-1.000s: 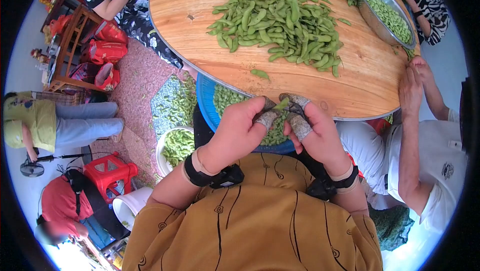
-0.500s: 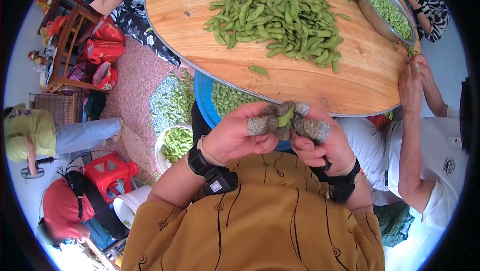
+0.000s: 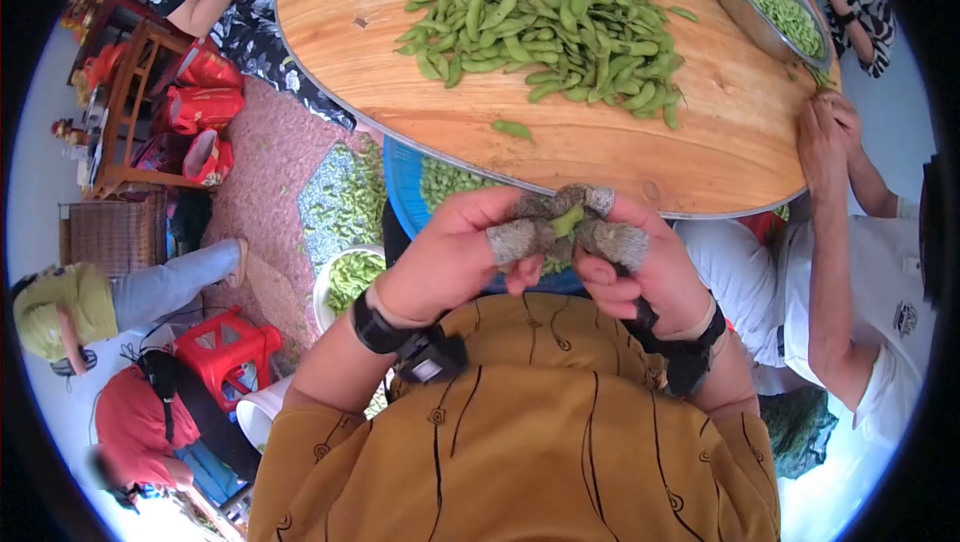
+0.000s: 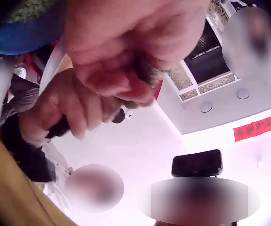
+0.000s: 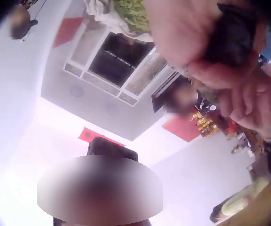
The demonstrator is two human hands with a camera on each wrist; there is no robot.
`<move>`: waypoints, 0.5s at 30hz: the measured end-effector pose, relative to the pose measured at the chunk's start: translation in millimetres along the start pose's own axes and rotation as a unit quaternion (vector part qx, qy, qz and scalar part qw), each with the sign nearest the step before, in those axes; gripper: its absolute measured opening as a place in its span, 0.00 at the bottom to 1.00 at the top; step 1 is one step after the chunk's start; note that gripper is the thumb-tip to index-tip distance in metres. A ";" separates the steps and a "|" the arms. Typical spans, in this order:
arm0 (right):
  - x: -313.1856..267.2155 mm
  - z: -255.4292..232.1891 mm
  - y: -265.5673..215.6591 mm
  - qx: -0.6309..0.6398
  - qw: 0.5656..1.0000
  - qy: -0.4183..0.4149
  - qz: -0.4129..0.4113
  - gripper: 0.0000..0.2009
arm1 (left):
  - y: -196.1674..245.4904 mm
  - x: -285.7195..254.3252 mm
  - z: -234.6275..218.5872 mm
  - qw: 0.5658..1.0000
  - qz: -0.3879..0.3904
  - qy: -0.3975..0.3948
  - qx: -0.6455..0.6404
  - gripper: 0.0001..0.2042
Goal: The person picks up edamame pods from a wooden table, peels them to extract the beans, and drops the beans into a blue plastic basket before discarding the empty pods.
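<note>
In the head view both hands meet over a blue basin (image 3: 402, 192) at the table's near edge. Thumb and fingers of my left hand (image 3: 450, 254), some in grey wraps, pinch one side of a green soybean pod (image 3: 568, 221). My right hand (image 3: 655, 267), wrapped likewise, pinches the other side. Shelled beans (image 3: 448, 182) lie in the basin beneath. In the right wrist view something dark (image 5: 232, 40) covers part of the right palm. The pod is hidden behind the fingers in both wrist views.
A heap of pods (image 3: 560, 32) lies on the round wooden table (image 3: 350, 62), with a single pod (image 3: 512, 129) nearer. A metal bowl of beans (image 3: 770, 7) stands at far right. A white bucket of pods (image 3: 352, 277) is left of my knees. Another person's hands (image 3: 828, 142) work at the right edge.
Both hands have turned, bringing the wrapped thumbs to face upward, then risen slightly with the pod still pinched. The table has shifted up in view. A person at left has bent lower.
</note>
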State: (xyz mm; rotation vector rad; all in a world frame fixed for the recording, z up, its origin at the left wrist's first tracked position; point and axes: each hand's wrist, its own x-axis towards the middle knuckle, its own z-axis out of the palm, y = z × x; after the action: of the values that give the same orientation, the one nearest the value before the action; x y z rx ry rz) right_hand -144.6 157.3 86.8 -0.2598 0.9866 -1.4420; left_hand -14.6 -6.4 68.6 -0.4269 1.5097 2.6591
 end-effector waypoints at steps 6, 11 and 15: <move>-1.0 1.0 -2.8 0.117 0.993 -0.023 0.019 0.13 | -16.3 10.7 -0.3 0.973 -0.028 -0.106 -0.204 0.10; 10.9 -1.4 6.6 -0.117 0.989 0.086 0.007 0.10 | -5.9 4.3 -6.0 0.823 0.189 0.091 0.527 0.07; 18.2 -1.4 13.2 -0.171 0.981 0.091 -0.021 0.08 | -4.0 3.4 4.8 0.656 0.283 0.116 0.690 0.08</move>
State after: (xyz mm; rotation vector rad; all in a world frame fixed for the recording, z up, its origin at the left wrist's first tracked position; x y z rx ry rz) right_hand -139.4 143.9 69.6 -0.4050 1.3886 -1.3450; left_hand -18.1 -0.6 66.7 -0.1201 3.4283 0.7867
